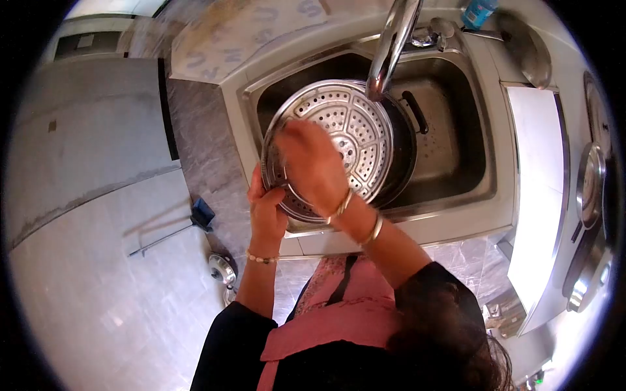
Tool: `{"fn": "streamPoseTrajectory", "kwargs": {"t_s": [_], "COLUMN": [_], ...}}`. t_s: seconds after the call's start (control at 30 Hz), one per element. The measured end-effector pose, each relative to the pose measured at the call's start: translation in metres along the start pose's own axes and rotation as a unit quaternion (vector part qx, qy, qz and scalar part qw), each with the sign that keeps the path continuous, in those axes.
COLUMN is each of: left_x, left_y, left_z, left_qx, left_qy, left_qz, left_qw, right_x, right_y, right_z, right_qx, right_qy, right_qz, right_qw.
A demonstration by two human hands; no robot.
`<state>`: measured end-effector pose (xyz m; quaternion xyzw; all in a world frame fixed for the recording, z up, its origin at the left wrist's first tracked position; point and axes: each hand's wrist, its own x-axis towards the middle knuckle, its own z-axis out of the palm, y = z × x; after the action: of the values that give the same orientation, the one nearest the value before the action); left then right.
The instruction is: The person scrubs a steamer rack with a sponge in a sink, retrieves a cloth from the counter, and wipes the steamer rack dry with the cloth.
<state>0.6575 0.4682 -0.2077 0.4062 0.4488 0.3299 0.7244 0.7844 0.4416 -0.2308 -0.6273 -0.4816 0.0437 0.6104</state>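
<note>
A round metal steamer tray [368, 124] with many holes is held tilted over the left part of the sink [486, 189]. My left hand [266, 202] grips its lower left rim, thumb on the inner side. Over the left side of the tray's perforated face is my right hand [312, 159], blurred by motion, its fingers bent; whether something is in them cannot be made out. Behind the tray, a dark pan [407, 146] with a black handle sits in the sink. The chrome faucet [391, 52] hangs just above the tray's upper right edge.
A blue bottle [478, 13] and a metal lid [527, 52] are at the back right. Several pans and lids, one a round lid [590, 186], line the far right. A dustpan [202, 214] and a lidded pot [222, 268] are on the floor at left.
</note>
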Motion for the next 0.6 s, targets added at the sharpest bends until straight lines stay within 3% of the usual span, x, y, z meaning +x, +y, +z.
{"fn": "streamPoseTrajectory", "kwargs": {"t_s": [0.07, 0.13, 0.17, 0.27, 0.3, 0.37, 0.47, 0.53, 0.6], "left_x": [-0.007, -0.012, -0.010, -0.005, -0.008, -0.011, -0.018, -0.020, -0.015], "left_y": [-0.002, 0.000, -0.001, -0.005, -0.001, -0.003, -0.007, -0.008, -0.011], "left_z": [-0.007, -0.004, -0.001, -0.012, 0.006, -0.002, -0.010, -0.015, -0.019], "left_qx": [-0.041, 0.006, 0.028, -0.028, -0.024, -0.040, -0.038, -0.015, 0.014], "left_qy": [-0.027, 0.008, 0.023, -0.019, 0.047, 0.000, -0.005, 0.004, 0.007], "left_qz": [-0.019, -0.012, -0.007, 0.002, 0.000, 0.002, 0.006, 0.000, -0.006], "left_qw": [0.999, 1.000, 0.999, 0.999, 0.999, 0.999, 0.999, 1.000, 1.000], "right_x": [0.031, 0.035, 0.031, 0.001, -0.002, -0.003, 0.031, 0.033, 0.020], "right_y": [0.025, 0.047, 0.047, 0.000, -0.004, -0.008, 0.043, 0.055, 0.041], "right_z": [-0.019, -0.020, -0.015, 0.010, 0.013, 0.013, -0.012, -0.018, -0.005], "right_qx": [-0.027, -0.048, -0.091, 0.025, 0.041, 0.070, -0.016, -0.045, -0.041], "right_qy": [0.059, 0.029, 0.045, 0.064, 0.041, -0.006, 0.077, 0.026, 0.071], "right_qz": [0.065, 0.188, 0.153, 0.050, 0.065, 0.092, 0.099, 0.252, 0.111], "right_qw": [0.996, 0.981, 0.983, 0.996, 0.996, 0.993, 0.992, 0.966, 0.990]}}
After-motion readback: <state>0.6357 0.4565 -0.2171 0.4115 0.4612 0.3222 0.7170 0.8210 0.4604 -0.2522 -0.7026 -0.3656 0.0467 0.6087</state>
